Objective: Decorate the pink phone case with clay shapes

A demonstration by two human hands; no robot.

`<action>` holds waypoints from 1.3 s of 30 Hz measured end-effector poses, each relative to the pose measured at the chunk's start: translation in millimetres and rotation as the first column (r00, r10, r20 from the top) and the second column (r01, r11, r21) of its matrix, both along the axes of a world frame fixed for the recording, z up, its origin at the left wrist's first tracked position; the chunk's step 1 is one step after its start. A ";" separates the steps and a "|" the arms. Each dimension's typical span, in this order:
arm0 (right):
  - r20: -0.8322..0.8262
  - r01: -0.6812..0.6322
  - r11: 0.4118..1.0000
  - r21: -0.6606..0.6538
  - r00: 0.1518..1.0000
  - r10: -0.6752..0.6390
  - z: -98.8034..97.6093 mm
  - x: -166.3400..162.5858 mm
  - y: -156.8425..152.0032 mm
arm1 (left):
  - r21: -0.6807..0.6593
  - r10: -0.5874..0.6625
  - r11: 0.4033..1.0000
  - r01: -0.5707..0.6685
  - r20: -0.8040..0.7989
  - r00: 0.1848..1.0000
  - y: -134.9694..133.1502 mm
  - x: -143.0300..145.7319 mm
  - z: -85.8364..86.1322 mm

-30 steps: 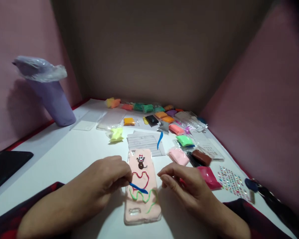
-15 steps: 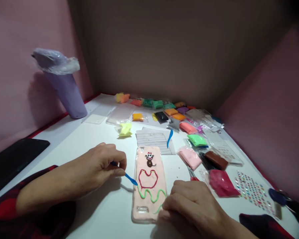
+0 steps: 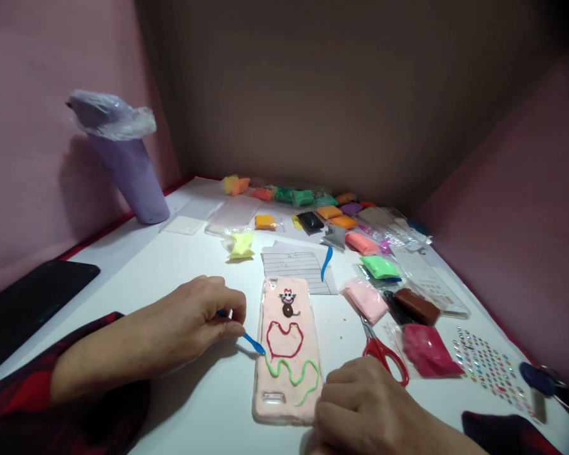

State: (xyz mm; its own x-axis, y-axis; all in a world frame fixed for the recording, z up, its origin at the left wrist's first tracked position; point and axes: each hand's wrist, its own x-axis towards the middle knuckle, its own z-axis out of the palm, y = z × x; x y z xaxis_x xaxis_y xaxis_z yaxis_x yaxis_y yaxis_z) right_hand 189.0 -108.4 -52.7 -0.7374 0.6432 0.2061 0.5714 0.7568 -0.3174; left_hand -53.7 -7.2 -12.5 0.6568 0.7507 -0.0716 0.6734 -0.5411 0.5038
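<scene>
My left hand [image 3: 208,316] is closed round a slim blue clay modelling tool [image 3: 253,342], its tip touching the left end of a green clay strand [image 3: 294,378]. The strand lies in waves on a phone case [image 3: 270,316] coated in pale pink clay. Above it, the case carries a red clay outline [image 3: 285,340] and a small brown-and-white cat figure [image 3: 288,303]. Beside the case's lower right edge, my right hand [image 3: 360,401] rests with its fingers curled in; whatever they may hold is hidden.
Red-handled scissors [image 3: 382,354] lie just beyond my right hand. Pink [image 3: 367,301], brown [image 3: 416,306] and crimson clay packets [image 3: 429,351] sit to the right, near a gem sticker sheet [image 3: 490,373]. Lined paper [image 3: 291,264] bears another blue tool [image 3: 327,262]. A purple tumbler [image 3: 135,177] stands back left.
My right hand has drawn back to the right and down, off the green strand's lower end, uncovering it and the scissors' handles. The left hand keeps the tool at the strand's left end.
</scene>
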 end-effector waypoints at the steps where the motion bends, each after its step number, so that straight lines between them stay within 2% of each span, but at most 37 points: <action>1: -0.006 -0.002 1.000 0.003 1.000 0.002 0.0 -0.2 0.2 | 0.000 -0.002 1.000 0.002 0.003 1.000 0.0 0.0 0.0; 11: -0.071 -0.016 0.993 0.117 0.997 0.025 -6.4 0.2 1.5 | -0.051 0.011 0.999 -0.013 -0.036 0.999 0.4 -0.6 2.5; 17: -0.062 -0.024 0.993 0.112 0.998 0.031 -7.2 0.0 2.4 | -0.052 0.014 0.999 -0.015 -0.029 0.999 1.3 0.4 2.0; 26: -0.038 -0.018 0.998 0.061 0.999 0.021 -13.5 3.3 2.1 | 0.024 -0.013 1.000 0.014 -0.030 0.999 0.4 -1.1 -2.0; 32: -0.057 -0.027 0.997 0.073 0.998 0.032 -15.5 3.5 2.1 | -0.016 0.045 0.999 -0.045 -0.014 0.999 1.9 -2.0 4.0; 39: -0.045 -0.028 0.997 0.074 0.998 0.032 -10.1 2.1 0.9 | -0.025 0.011 1.000 -0.011 -0.028 1.000 0.6 0.9 0.8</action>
